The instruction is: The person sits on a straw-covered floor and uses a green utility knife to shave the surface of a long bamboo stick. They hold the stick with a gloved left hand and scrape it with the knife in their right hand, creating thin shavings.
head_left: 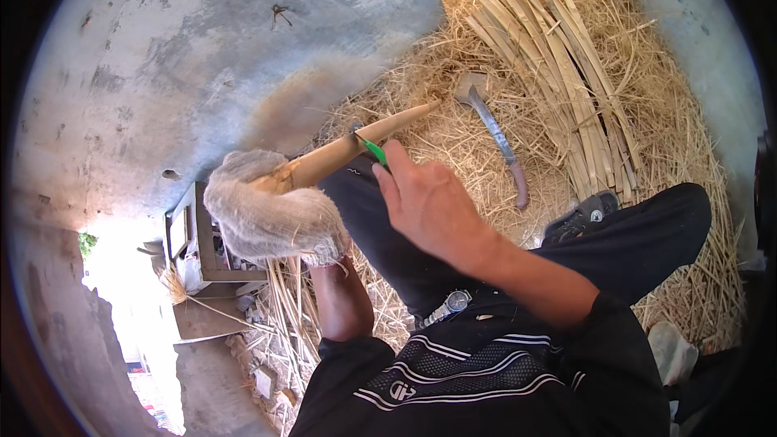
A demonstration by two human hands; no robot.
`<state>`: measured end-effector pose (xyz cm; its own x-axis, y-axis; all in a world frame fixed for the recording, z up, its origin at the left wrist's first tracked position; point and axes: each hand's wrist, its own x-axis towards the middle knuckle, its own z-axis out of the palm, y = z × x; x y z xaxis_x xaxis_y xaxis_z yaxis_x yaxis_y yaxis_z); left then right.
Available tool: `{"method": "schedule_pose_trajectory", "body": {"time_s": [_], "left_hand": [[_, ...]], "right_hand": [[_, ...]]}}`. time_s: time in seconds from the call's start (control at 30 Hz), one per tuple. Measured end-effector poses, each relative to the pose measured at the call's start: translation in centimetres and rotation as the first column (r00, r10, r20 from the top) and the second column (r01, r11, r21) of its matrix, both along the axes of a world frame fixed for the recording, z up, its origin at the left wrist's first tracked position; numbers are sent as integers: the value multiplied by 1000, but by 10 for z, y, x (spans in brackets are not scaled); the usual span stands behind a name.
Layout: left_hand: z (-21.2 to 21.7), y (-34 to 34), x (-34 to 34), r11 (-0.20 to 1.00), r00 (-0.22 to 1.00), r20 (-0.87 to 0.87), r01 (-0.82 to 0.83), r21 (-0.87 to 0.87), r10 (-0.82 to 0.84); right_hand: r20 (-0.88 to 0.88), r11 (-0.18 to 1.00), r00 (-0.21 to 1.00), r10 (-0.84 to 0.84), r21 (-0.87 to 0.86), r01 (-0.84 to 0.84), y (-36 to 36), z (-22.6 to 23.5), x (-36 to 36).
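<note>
While the grey concrete floor (202, 40) fills the upper left of the head view, a wide heap of loose straw (680, 137) covers the right and centre. On that heap lies a bundle of long pale cane strips (558, 65), laid side by side and running from the top toward the lower right. The person's dark trousers (647, 235) cross the lower middle, one knee raised over the straw, with a sandal (584, 214) showing near the lower end of the strips. A small open crate (194, 243) stands at the lower left, thin stalks (283, 307) lying beside it. Just left of the strips, well apart from both hands, a hatchet (494, 125) rests on the straw, blade end up, handle pointing down. The left hand (271, 206) wears a knitted glove, and its grip is closed around the thick end of a pale stick (356, 146), which slants up to the right over the straw. The bare right hand (425, 202) is closed on a small green-handled knife (374, 150), set against the stick near its middle. A wristwatch (453, 303) hangs at the belt.
</note>
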<state>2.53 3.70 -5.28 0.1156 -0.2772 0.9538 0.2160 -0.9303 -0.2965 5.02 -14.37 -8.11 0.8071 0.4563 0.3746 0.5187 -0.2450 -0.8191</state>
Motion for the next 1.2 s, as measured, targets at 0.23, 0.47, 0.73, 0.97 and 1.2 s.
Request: {"method": "schedule_pose_trajectory", "body": {"time_s": [0.23,0.47,0.73,0.97,1.2], "left_hand": [[-4,1,3,999,999,21,-28,25,27],[-6,5,4,975,986,2,164,-154,-165],[-10,5,6,750,860,53,470,-465,-507],[13,-21,13,402,584,135,689,-603,-800],[3,-7,21,725,886,112,435,-533,-449]], "right_hand": [[-12,999,999,46,-8,-46,-8,15,-4],[-31,989,1000,-7,-151,2,-12,-20,23],[-24,994,993,113,-12,-113,-27,29,-14],[-1,979,993,-114,-169,113,-13,-33,25],[-105,997,994,-8,-71,0,-11,-8,4]]}}
